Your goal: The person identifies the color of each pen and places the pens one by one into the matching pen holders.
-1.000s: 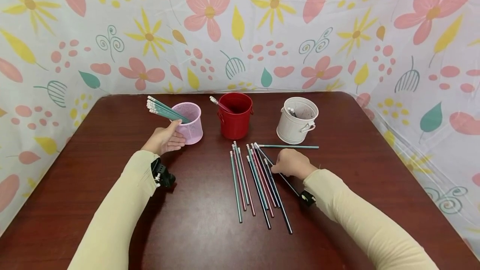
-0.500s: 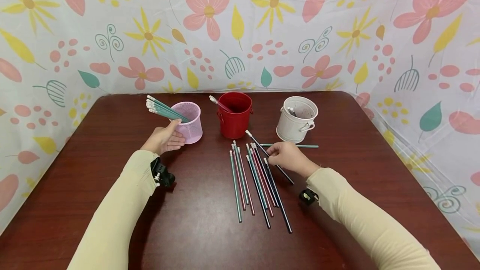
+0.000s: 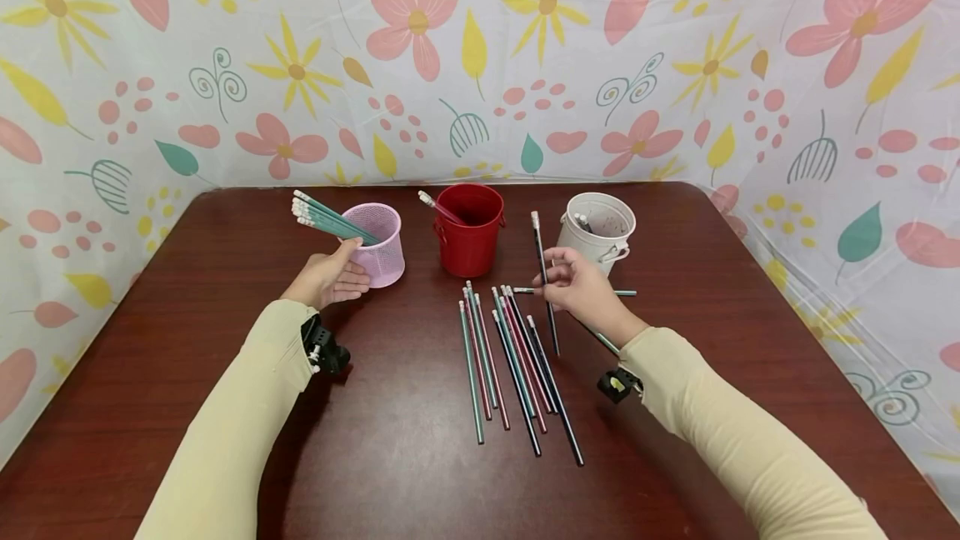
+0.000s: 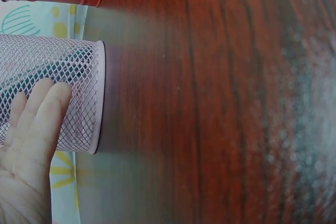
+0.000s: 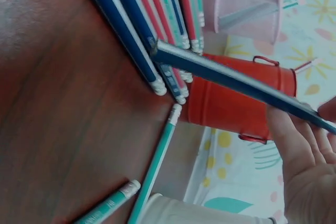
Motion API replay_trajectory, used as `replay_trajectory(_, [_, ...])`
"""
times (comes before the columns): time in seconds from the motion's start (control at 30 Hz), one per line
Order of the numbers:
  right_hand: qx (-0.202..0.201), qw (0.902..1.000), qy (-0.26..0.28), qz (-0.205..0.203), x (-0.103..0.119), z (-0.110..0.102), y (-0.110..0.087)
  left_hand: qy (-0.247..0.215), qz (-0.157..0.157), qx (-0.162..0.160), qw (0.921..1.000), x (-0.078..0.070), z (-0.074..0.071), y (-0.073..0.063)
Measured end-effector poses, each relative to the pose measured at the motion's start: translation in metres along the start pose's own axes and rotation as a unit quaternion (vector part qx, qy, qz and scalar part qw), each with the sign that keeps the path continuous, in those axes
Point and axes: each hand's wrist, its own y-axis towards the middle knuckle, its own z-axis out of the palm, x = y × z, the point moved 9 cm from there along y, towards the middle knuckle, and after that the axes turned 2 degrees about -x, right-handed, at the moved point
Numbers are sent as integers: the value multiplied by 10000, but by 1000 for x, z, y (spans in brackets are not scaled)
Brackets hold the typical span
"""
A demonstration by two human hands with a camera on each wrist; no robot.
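My left hand rests against the pink mesh pencil cup, thumb at its rim and fingers stretched along its wall. Several teal pencils with white erasers lean out of that cup to the left. Between thumb and fingers, my right hand holds a dark blue pencil nearly upright, eraser up, in front of the white bucket. In the right wrist view, the lower end of this pencil crosses in front of the red bucket.
A pink pencil leans in the red bucket, and pencil ends show inside the white one. Teal, red and dark blue pencils lie mid-table. One teal pencil lies crosswise behind my right hand; another teal pencil lies partly beneath it.
My right hand has picked the dark blue pencil off the right side of the pile, raised it toward the white bucket and turned it upright. The left hand stays at the mesh cup.
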Motion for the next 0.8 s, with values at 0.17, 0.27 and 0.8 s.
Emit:
replay_trajectory(0.17, [-742,9936,711,-474,15,-18,1,-34,-33,-24,10000,1,-1,0])
replay_trajectory(0.27, [-1345,9766,1289,-1078,27,-32,-2,-33,-24,-37,10000,1,-1,0])
replay_trajectory(0.8, [-2948,8948,2274,-2465,59,-80,-13,44,-11,-24,10000,0,-2,1])
